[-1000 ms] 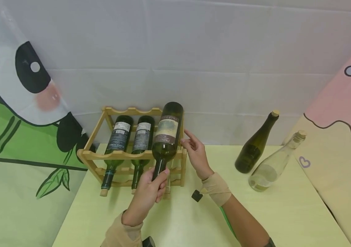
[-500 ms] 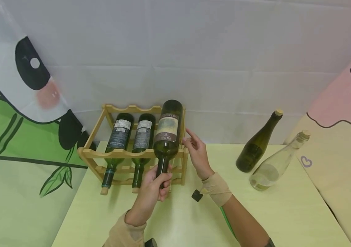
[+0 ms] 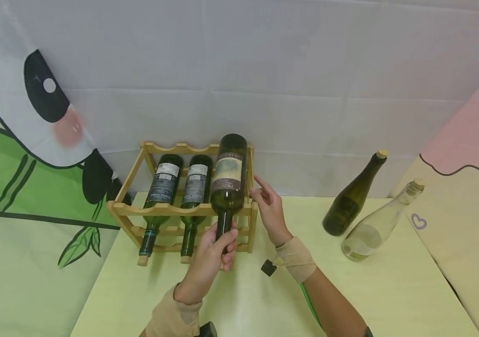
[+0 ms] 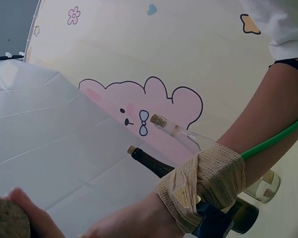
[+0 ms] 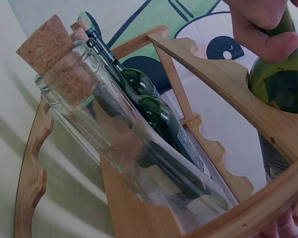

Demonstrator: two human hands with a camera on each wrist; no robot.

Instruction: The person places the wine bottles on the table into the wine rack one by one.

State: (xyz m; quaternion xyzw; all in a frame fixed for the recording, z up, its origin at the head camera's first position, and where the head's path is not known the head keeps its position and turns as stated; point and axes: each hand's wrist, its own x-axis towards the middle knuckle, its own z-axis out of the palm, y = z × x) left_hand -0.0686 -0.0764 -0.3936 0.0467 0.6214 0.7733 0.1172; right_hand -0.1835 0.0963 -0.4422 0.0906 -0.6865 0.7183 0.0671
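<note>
My left hand [image 3: 207,262] grips the neck of a dark green wine bottle [image 3: 228,182] with a cream and maroon label. Its body lies over the right slot of the upper tier of a wooden wine rack [image 3: 138,211], base toward the wall. My right hand [image 3: 270,210] is at the rack's right side, index finger extended, fingertips right at the side rail. Two green bottles, a left one [image 3: 163,187] and a middle one [image 3: 195,189], lie in the rack with corked necks toward me. In the right wrist view, a clear corked bottle [image 5: 134,144] lies in the lower tier.
A dark green corked bottle [image 3: 350,196] and a clear corked bottle [image 3: 380,222] stand on the right of the pale table [image 3: 416,290]. A white cloth wall [image 3: 298,126] rises close behind the rack. Printed curtains flank both sides.
My left hand has shifted slightly to the right with the bottle's neck, so the bottle lies straighter over its slot. The right hand stays at the rack's side.
</note>
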